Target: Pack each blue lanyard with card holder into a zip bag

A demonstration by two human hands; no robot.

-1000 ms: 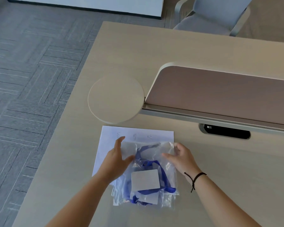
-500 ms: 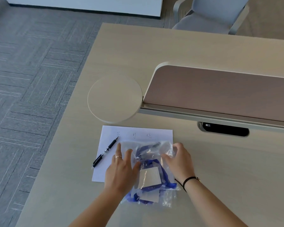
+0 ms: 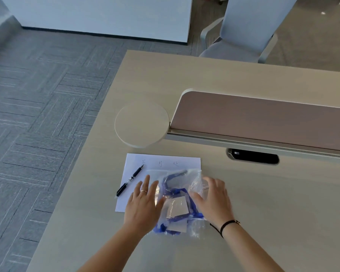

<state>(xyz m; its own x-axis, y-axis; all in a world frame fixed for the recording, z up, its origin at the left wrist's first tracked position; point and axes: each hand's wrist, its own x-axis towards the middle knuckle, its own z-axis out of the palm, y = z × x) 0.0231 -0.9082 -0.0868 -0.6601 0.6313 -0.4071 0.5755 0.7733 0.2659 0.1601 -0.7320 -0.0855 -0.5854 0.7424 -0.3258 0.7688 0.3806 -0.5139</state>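
Between the flat, spread left hand (image 3: 143,203) and right hand (image 3: 214,199), the crinkled clear zip bag (image 3: 194,185) shows blue lanyard (image 3: 173,193), seemingly coiled.

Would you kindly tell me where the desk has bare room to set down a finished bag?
Bare wood lies right of the right hand, below the black cable slot, and left of the white paper sheet. It is crowded on the sheet: black pen, clear zip bag with blue lanyard, left hand.

Two hands (image 3: 143,203) (image 3: 214,199), one pen (image 3: 129,181), one paper sheet (image 3: 163,163), one chair (image 3: 241,28), one round disc (image 3: 141,124).
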